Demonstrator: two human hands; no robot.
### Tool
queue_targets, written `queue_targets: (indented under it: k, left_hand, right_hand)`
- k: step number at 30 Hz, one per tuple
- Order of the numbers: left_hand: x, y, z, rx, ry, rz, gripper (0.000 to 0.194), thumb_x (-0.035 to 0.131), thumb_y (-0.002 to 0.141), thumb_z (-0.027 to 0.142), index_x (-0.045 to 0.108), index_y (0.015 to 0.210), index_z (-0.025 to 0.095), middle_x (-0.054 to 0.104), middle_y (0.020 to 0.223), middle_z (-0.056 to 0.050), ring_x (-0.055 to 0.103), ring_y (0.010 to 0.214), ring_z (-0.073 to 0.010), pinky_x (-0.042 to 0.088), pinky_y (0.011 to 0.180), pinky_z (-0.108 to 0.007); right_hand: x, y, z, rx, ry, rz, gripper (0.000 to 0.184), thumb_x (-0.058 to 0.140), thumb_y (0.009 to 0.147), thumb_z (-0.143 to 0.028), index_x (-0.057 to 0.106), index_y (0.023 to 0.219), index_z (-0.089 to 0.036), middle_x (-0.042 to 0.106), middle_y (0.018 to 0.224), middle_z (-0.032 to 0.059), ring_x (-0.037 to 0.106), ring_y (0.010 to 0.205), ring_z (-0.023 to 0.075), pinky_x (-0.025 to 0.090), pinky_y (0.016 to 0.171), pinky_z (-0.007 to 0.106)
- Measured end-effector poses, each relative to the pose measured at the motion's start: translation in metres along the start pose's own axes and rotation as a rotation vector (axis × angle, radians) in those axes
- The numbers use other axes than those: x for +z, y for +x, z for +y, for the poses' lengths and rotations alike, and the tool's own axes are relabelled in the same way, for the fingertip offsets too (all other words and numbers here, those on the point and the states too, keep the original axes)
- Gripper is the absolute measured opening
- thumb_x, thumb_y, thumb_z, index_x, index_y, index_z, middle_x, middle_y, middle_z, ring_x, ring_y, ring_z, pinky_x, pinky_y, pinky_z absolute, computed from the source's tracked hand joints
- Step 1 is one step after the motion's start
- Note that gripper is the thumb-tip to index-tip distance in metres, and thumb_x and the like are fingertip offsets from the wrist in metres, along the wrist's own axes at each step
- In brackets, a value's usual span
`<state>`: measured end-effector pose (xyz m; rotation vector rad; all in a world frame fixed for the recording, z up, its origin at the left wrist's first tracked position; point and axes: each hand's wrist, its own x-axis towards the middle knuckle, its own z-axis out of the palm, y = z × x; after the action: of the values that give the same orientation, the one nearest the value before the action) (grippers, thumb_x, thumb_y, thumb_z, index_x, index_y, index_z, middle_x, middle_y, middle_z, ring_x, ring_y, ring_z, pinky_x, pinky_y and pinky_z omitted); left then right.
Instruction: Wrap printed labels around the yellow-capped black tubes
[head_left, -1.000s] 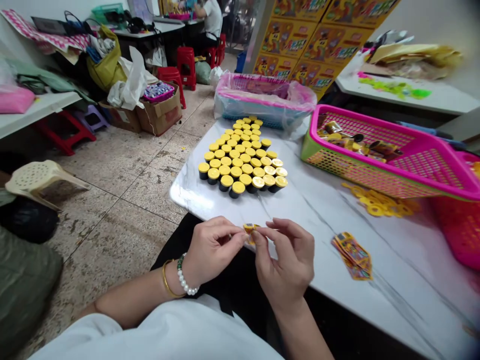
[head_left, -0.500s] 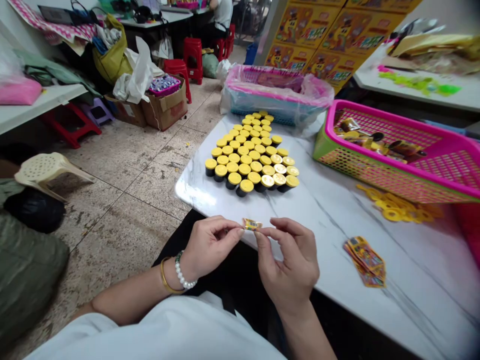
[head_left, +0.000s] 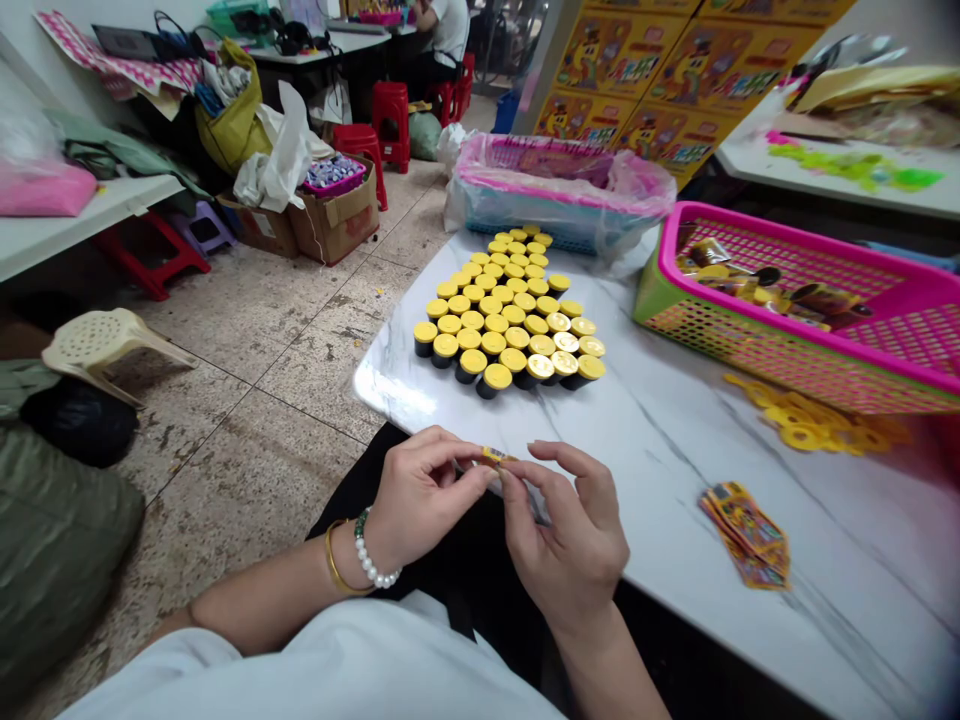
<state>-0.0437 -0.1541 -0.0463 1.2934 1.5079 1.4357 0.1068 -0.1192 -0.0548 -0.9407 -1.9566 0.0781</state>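
Observation:
Between my two hands is a small folded printed label (head_left: 496, 455), yellow and orange, pinched at both ends just off the table's front edge. My left hand (head_left: 429, 485), with a bead bracelet and a gold bangle at the wrist, grips its left end between thumb and finger. At the right end, my right hand (head_left: 566, 530) holds it the same way, other fingers loosely curled. To the right lies a loose stack of similar printed labels (head_left: 748, 535). Beyond my hands stand several black tubs with yellow lids (head_left: 495, 320), packed close together.
A pink and green basket (head_left: 765, 345) with wrapped pieces stands on the marble-patterned table (head_left: 652, 480), yellow ring-ended pieces (head_left: 806, 420) before it. Behind the tubs is a plastic-lined basket (head_left: 555, 205). Printed cartons (head_left: 622, 90) rise behind. A cream stool (head_left: 105, 335) stands left; a person (head_left: 446, 40) sits far back.
The label has tilted and turned, now showing a narrower face between my fingertips. My hands have drawn slightly closer together. The view has shifted a little.

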Motion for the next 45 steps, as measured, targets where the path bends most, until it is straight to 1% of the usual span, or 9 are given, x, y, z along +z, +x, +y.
queue_targets:
  k: [5, 10, 25, 30, 34, 38, 40, 42, 45]
  left_hand:
    - [-0.004, 0.005, -0.005, -0.068, -0.072, -0.004, 0.009, 0.076, 0.081, 0.025, 0.075, 0.08, 0.016, 0.066, 0.079, -0.004, 0.056, 0.064, -0.0103, 0.046, 0.058, -0.022]
    - [-0.009, 0.006, 0.001, 0.054, 0.0, 0.119, 0.006, 0.078, 0.079, 0.022, 0.075, 0.077, 0.017, 0.062, 0.078, -0.002, 0.049, 0.058, -0.0069, 0.041, 0.052, -0.02]
    - [-0.008, 0.005, -0.006, -0.056, -0.039, -0.042, 0.015, 0.075, 0.082, 0.026, 0.081, 0.094, 0.018, 0.067, 0.081, -0.005, 0.055, 0.063, -0.0104, 0.044, 0.056, -0.022]
    - [-0.007, 0.006, -0.007, -0.061, -0.044, 0.026, 0.009, 0.079, 0.077, 0.025, 0.079, 0.078, 0.016, 0.062, 0.079, -0.004, 0.052, 0.061, -0.0086, 0.041, 0.052, -0.02]
    - [-0.008, 0.007, -0.01, -0.044, -0.078, 0.08, 0.009, 0.079, 0.076, 0.025, 0.08, 0.077, 0.016, 0.064, 0.078, -0.005, 0.058, 0.067, -0.011, 0.046, 0.056, -0.02]
    - [-0.009, 0.008, -0.013, -0.158, -0.173, 0.07, 0.013, 0.078, 0.076, 0.028, 0.079, 0.075, 0.015, 0.072, 0.076, -0.007, 0.063, 0.069, -0.0137, 0.05, 0.063, -0.023]
    - [-0.011, 0.01, -0.014, -0.264, -0.195, 0.079, 0.017, 0.078, 0.074, 0.032, 0.078, 0.075, 0.015, 0.071, 0.069, -0.005, 0.058, 0.06, -0.0118, 0.047, 0.056, -0.022]
    - [-0.013, 0.011, -0.015, -0.327, -0.202, 0.097, 0.02, 0.079, 0.073, 0.034, 0.077, 0.075, 0.014, 0.068, 0.063, -0.003, 0.052, 0.052, -0.0095, 0.041, 0.049, -0.02]
    - [-0.02, 0.012, -0.019, -0.315, -0.154, 0.125, 0.019, 0.077, 0.073, 0.033, 0.074, 0.073, 0.015, 0.064, 0.059, 0.0, 0.046, 0.049, -0.0076, 0.037, 0.046, -0.019]
  right_hand:
    - [0.0, 0.002, 0.003, -0.004, 0.009, -0.003, 0.016, 0.067, 0.088, -0.01, 0.069, 0.097, -0.023, 0.064, 0.105, 0.0081, 0.068, 0.095, 0.0235, 0.059, 0.075, 0.036]
    - [-0.003, 0.01, 0.008, 0.027, -0.019, 0.029, 0.015, 0.07, 0.087, -0.01, 0.066, 0.096, -0.023, 0.065, 0.104, 0.0075, 0.068, 0.092, 0.0231, 0.059, 0.079, 0.039]
    - [0.005, 0.003, 0.002, -0.03, 0.053, -0.041, 0.016, 0.067, 0.088, -0.009, 0.067, 0.099, -0.022, 0.063, 0.107, 0.0092, 0.068, 0.095, 0.0242, 0.061, 0.076, 0.04]
    - [0.01, 0.004, 0.003, -0.02, 0.038, -0.038, 0.015, 0.067, 0.089, -0.009, 0.066, 0.098, -0.021, 0.063, 0.104, 0.009, 0.067, 0.094, 0.0234, 0.06, 0.077, 0.04]
    - [0.014, 0.007, -0.001, -0.019, 0.044, -0.034, 0.012, 0.067, 0.089, -0.009, 0.066, 0.097, -0.018, 0.063, 0.1, 0.0087, 0.066, 0.091, 0.0211, 0.058, 0.078, 0.037]
    - [0.018, 0.016, -0.003, -0.001, 0.13, -0.054, 0.008, 0.065, 0.093, -0.011, 0.067, 0.096, -0.018, 0.062, 0.095, 0.0058, 0.065, 0.086, 0.0164, 0.056, 0.077, 0.03]
    - [0.021, 0.025, 0.001, 0.006, 0.079, -0.031, 0.003, 0.064, 0.095, -0.018, 0.067, 0.094, -0.018, 0.063, 0.093, 0.0054, 0.065, 0.083, 0.0159, 0.054, 0.077, 0.029]
    - [0.027, 0.034, 0.007, 0.023, -0.077, 0.002, 0.015, 0.065, 0.096, -0.029, 0.064, 0.087, -0.017, 0.064, 0.089, 0.0056, 0.064, 0.08, 0.0168, 0.051, 0.073, 0.028]
    - [0.043, 0.048, 0.015, 0.066, -0.357, -0.011, 0.03, 0.067, 0.093, -0.043, 0.06, 0.078, -0.018, 0.064, 0.083, 0.0039, 0.06, 0.069, 0.0157, 0.042, 0.059, 0.027]
